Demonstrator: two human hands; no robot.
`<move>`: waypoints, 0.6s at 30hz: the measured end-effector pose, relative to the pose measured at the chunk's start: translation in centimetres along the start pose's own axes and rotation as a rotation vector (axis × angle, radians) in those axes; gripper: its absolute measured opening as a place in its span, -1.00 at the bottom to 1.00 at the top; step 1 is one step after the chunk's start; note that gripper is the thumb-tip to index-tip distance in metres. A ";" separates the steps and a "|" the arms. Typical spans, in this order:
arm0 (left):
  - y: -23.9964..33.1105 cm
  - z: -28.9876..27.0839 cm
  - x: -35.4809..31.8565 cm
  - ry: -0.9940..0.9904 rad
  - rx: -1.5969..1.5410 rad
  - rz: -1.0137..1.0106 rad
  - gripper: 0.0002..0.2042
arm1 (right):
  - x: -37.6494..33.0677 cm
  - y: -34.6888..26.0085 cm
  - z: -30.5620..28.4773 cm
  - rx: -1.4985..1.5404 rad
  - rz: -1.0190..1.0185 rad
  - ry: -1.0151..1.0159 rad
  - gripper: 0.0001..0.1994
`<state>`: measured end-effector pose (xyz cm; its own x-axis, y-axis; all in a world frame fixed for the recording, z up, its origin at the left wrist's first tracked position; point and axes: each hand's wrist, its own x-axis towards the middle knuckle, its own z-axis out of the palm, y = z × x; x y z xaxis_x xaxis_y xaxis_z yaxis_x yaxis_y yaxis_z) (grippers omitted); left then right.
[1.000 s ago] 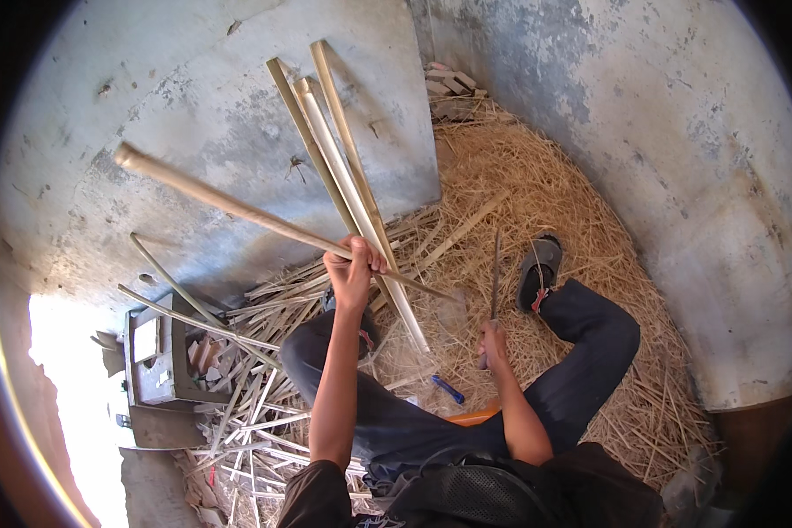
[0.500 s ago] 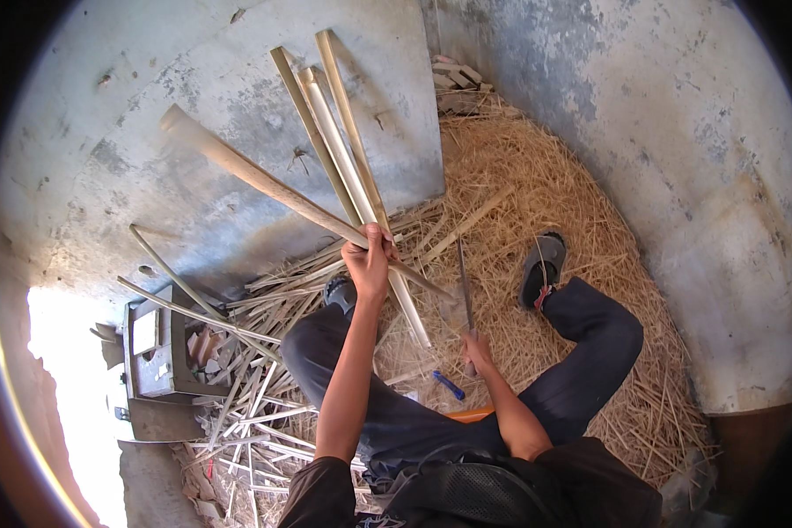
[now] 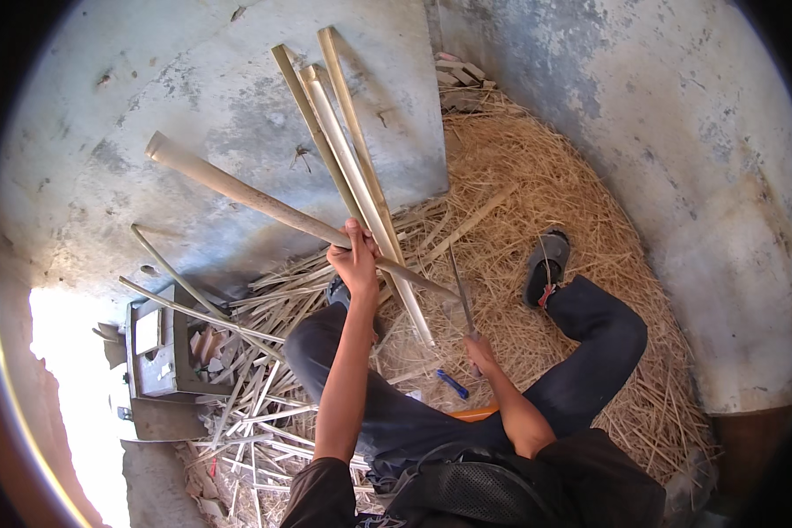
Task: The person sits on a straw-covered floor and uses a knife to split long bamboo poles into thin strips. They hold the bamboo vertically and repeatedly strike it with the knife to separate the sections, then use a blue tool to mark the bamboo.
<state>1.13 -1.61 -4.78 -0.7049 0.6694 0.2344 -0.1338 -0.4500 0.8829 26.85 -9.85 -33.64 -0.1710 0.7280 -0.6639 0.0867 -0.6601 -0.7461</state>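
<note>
My left hand (image 3: 354,264) is closed around a long split bamboo piece (image 3: 246,195), which slants from the upper left down toward the right. Its lower end lies close to the long, narrow blade of a knife (image 3: 460,290); whether they touch I cannot tell. The handle of that knife is gripped in my right hand (image 3: 479,352), with the blade pointing up and away. Behind the left hand, several bamboo strips (image 3: 334,114) lean against the wall, and one pale strip reaches down between my legs.
Straw-like shavings (image 3: 510,158) cover the floor, with split sticks (image 3: 273,282) piled at the left. A blue tool-like object (image 3: 451,384) lies near an orange edge (image 3: 473,414) beneath me. A grey box (image 3: 163,348) with rubble stands at left. Stained walls (image 3: 678,176) enclose the space.
The bamboo piece's far end has swung down and left, and my left hand has shifted slightly left. The knife's blade now tilts a little more to the left.
</note>
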 end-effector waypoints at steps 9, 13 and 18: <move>0.3 1.3 0.1 -0.053 0.053 -0.009 -0.56 | -0.7 0.3 0.9 0.196 0.193 -0.096 -0.80; 0.8 -0.1 0.3 -0.230 0.021 -0.050 -0.52 | -1.9 0.4 -0.1 -0.051 0.209 0.073 -0.79; 1.3 -1.0 0.1 -0.247 -0.007 -0.110 -0.48 | 0.3 1.0 0.2 -0.130 -0.038 0.041 -0.72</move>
<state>0.18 -2.75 -4.08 -0.4950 0.8380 0.2296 -0.2057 -0.3698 0.9061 26.68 -10.35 -34.55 -0.1362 0.7607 -0.6346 0.2082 -0.6043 -0.7691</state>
